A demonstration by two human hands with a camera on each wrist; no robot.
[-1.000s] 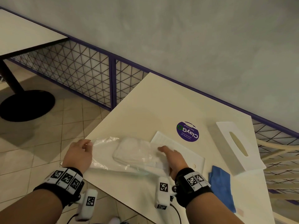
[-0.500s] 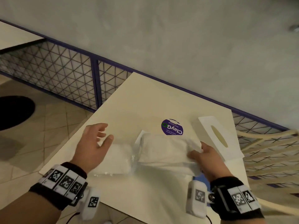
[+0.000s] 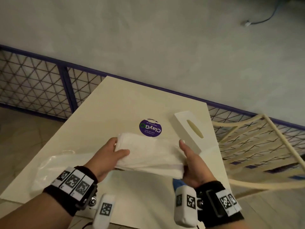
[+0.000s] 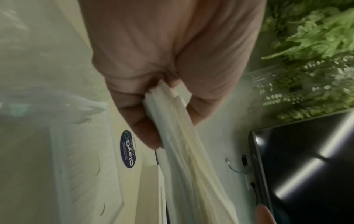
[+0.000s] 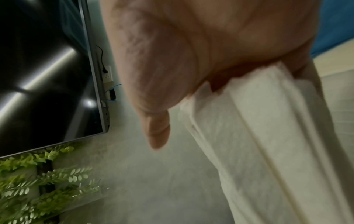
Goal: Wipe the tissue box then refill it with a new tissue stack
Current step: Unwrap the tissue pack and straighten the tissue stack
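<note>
A white tissue stack (image 3: 148,152) hangs above the cream table (image 3: 115,104), held at both ends. My left hand (image 3: 113,151) grips its left end, thumb on top and fingers underneath; the left wrist view shows the tissue stack (image 4: 184,159) pinched there. My right hand (image 3: 186,156) grips the right end, where the right wrist view shows the tissue stack (image 5: 258,136) under the thumb. The white tissue box cover (image 3: 188,131) with its oval slot lies just beyond my right hand. The empty clear plastic wrapper (image 3: 54,166) lies on the table at the left.
A round purple sticker (image 3: 150,128) is on the table behind the stack. A blue cloth (image 3: 179,184) peeks out under my right wrist. A cream chair (image 3: 255,146) stands to the right; a purple mesh fence (image 3: 41,86) runs behind the table.
The stack has come out of the plastic wrapper and risen off the table. My left hand, open half a second ago, now grips the stack's left end. The wrapper stays at the left.
</note>
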